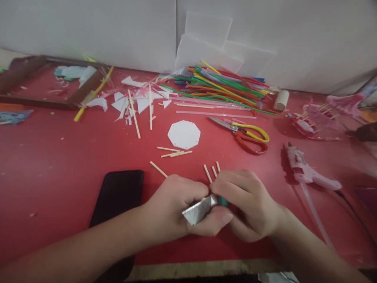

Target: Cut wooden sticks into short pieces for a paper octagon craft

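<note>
My right hand [247, 204] is closed around a utility knife [198, 211], its wide metal blade pointing left and a bit of teal handle showing between the fingers. Against it, my left hand [179, 206] is closed too, its thumb reaching under the blade toward the right fingers. A thin wooden stick [159, 169] sticks out past the left knuckles, and a pale bit of wood shows by the blade; most of it is hidden in the grip. Several short sticks [207, 173] show just beyond the right hand. Farther off lies a white octagonal piece [184, 135] with small holes near its edge.
Scissors [235, 127] with yellow and red handles, a pink glue gun [308, 169] and a black phone [120, 192] lie around the hands on the red table [73, 157]. Behind are colourful pipe cleaners [224, 84], white scraps [144, 103] and a brown frame [38, 100].
</note>
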`<state>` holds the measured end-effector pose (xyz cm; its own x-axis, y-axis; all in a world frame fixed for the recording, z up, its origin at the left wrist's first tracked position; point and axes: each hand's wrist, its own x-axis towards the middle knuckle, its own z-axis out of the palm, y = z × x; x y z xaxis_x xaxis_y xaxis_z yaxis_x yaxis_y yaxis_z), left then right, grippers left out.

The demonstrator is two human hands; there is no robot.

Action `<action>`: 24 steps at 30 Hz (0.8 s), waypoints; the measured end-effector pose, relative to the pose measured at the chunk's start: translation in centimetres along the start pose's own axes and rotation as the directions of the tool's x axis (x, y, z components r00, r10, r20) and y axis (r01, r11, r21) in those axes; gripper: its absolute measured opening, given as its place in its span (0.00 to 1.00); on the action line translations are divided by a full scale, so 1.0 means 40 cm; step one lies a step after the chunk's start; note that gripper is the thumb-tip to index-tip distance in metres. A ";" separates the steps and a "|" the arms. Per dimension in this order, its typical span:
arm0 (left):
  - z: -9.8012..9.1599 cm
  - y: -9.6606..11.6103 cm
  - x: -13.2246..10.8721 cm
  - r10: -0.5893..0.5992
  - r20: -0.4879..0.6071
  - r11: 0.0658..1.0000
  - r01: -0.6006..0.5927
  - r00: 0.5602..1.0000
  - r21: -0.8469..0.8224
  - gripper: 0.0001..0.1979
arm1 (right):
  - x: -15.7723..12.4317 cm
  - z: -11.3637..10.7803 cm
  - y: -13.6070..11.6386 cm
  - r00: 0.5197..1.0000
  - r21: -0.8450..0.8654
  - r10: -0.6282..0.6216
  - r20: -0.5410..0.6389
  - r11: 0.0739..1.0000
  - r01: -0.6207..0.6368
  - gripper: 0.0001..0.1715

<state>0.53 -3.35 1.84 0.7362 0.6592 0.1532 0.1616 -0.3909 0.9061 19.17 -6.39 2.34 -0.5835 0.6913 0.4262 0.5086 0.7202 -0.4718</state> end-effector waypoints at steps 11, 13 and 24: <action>-0.006 0.012 0.001 -0.142 -0.027 0.939 0.126 0.989 -0.320 0.20 | -0.006 -0.007 -0.004 0.985 -0.028 0.140 -0.098 0.989 -0.144 0.13; -0.013 0.008 0.004 -0.152 -0.031 0.912 0.128 0.988 -0.389 0.20 | -0.005 -0.008 -0.003 0.977 -0.029 0.169 -0.134 0.984 -0.174 0.13; -0.032 0.002 0.012 -0.122 0.086 0.947 0.142 0.989 -0.288 0.19 | 0.000 0.006 -0.008 0.992 -0.034 0.114 -0.049 0.993 -0.116 0.12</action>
<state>0.06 -2.25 2.50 0.7649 0.6441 0.0071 0.0679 -0.0915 0.9935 18.84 -6.64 2.30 -0.4896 0.7712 0.4068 0.5941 0.6366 -0.4917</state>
